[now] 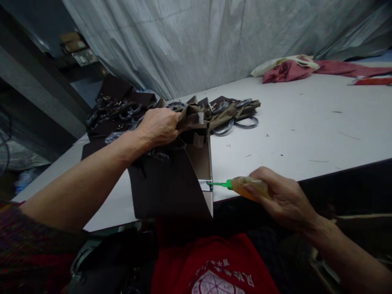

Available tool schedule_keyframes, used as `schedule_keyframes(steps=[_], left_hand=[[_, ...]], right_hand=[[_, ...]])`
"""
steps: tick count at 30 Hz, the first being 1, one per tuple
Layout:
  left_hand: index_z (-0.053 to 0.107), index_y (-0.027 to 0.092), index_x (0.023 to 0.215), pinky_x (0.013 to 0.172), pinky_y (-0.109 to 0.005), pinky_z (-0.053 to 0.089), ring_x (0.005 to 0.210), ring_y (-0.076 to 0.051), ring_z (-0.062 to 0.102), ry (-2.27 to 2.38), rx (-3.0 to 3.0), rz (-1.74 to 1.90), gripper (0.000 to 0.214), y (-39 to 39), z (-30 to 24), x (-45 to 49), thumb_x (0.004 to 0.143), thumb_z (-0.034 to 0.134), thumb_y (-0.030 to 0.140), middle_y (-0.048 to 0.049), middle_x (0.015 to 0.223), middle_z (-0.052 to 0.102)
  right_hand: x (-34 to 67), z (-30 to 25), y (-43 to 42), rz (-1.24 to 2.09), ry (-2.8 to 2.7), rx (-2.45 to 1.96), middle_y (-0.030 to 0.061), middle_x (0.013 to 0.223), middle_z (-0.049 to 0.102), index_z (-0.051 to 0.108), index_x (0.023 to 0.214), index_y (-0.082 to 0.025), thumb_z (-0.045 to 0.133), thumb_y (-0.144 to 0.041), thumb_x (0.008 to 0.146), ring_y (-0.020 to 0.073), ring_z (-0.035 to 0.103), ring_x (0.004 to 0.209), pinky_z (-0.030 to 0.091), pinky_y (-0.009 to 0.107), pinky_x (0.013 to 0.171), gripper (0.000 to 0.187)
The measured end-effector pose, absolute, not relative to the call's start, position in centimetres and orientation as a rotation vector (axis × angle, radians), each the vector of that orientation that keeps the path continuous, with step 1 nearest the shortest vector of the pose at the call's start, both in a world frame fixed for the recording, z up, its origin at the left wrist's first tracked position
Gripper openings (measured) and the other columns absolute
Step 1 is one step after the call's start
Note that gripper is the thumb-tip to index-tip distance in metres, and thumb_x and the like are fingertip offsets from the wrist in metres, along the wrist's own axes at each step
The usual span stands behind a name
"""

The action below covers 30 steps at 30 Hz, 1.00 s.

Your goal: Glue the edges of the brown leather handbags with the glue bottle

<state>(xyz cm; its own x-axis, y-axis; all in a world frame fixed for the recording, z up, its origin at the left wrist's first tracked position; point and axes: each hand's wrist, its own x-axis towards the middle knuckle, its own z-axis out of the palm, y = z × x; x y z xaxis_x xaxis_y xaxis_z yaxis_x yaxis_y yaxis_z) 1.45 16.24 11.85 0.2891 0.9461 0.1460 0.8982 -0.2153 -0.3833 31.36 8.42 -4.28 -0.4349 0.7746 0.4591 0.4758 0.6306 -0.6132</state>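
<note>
My right hand [275, 196] is wrapped round a glue bottle [249, 188] with amber liquid and a thin green nozzle. The nozzle tip meets a small white strip [203, 185] at the inner edge of a dark brown handbag piece [167, 183]. This piece lies at the table's front edge, its flap hanging over and its tan inside showing on the right. My left hand [162, 126] is closed on olive-brown fabric [191, 115] at the far end of the same piece; its fingertips are partly hidden.
Behind and left lies a pile of similar dark bag pieces [119, 102] with plastic-wrapped ring handles [248, 122]. On the white table [290, 122] are scattered thread bits. Red cloth [288, 71] lies at the back right, before a grey sheet curtain [190, 45].
</note>
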Motion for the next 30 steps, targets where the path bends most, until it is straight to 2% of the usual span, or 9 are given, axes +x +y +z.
schedule_keyframes(steps=[5,9,12,18,21,26,30], left_hand=[[0.068,0.018,0.105,0.071,-0.034,0.048,0.085,-0.028,0.066,-1.549,-2.105,-0.002,0.044,13.7,14.2,2.1,0.093,0.043,0.052,-0.0119,0.09,0.069],[0.065,0.018,0.101,0.073,-0.033,0.049,0.092,-0.027,0.065,-1.519,-2.142,-0.019,0.038,11.5,13.3,2.5,0.095,0.041,0.046,-0.0107,0.095,0.069],[0.064,0.017,0.095,0.073,-0.032,0.049,0.092,-0.025,0.064,-1.555,-2.189,0.05,0.027,10.2,12.6,2.6,0.091,0.047,0.038,-0.0087,0.094,0.068],[0.065,0.02,0.084,0.066,-0.029,0.046,0.079,-0.021,0.064,-1.636,-2.298,0.197,0.017,8.4,13.1,2.7,0.083,0.05,0.028,-0.0045,0.085,0.066],[0.064,0.019,0.081,0.065,-0.032,0.046,0.074,-0.022,0.064,-1.618,-2.294,0.279,0.019,7.6,13.5,2.8,0.083,0.046,0.024,-0.0048,0.079,0.065],[0.063,0.018,0.08,0.07,-0.034,0.049,0.08,-0.023,0.067,-1.63,-2.339,0.213,0.022,6.8,13.5,2.2,0.086,0.042,0.023,-0.0055,0.084,0.067],[0.062,0.019,0.076,0.064,-0.032,0.048,0.074,-0.023,0.067,-1.587,-2.355,0.157,0.022,6.4,13.2,1.4,0.085,0.043,0.025,-0.0047,0.077,0.067]], right_hand=[[30.9,-5.0,10.6,0.352,-2.071,-0.971,0.0048,0.083,0.062,0.056,0.092,-0.021,0.053,-0.037,0.098,0.0173,0.058,0.062,0.045,0.03,0.058,0.018],[30.3,-6.4,11.6,0.287,-2.083,-0.95,0.0075,0.091,0.064,0.056,0.095,-0.02,0.053,-0.035,0.097,0.0198,0.062,0.069,0.048,0.03,0.062,0.015],[30.0,-7.3,11.8,0.284,-2.113,-0.919,0.0065,0.088,0.064,0.055,0.095,-0.02,0.053,-0.032,0.097,0.0182,0.062,0.069,0.047,0.029,0.062,0.012],[30.0,-7.7,11.2,0.35,-2.055,-0.953,0.0055,0.085,0.063,0.055,0.092,-0.019,0.051,-0.036,0.099,0.0157,0.058,0.064,0.045,0.027,0.06,0.018],[30.0,-7.9,10.8,0.458,-2.018,-1.038,0.0017,0.075,0.058,0.056,0.087,-0.02,0.05,-0.04,0.098,0.0148,0.054,0.058,0.043,0.027,0.057,0.023],[29.9,-8.3,10.5,0.671,-1.959,-1.119,-0.0014,0.066,0.051,0.055,0.08,-0.021,0.052,-0.044,0.097,0.0149,0.05,0.056,0.039,0.028,0.054,0.028],[29.6,-8.2,10.4,0.713,-1.911,-1.145,-0.0012,0.066,0.052,0.054,0.08,-0.021,0.053,-0.045,0.096,0.0155,0.05,0.057,0.038,0.029,0.055,0.029]])
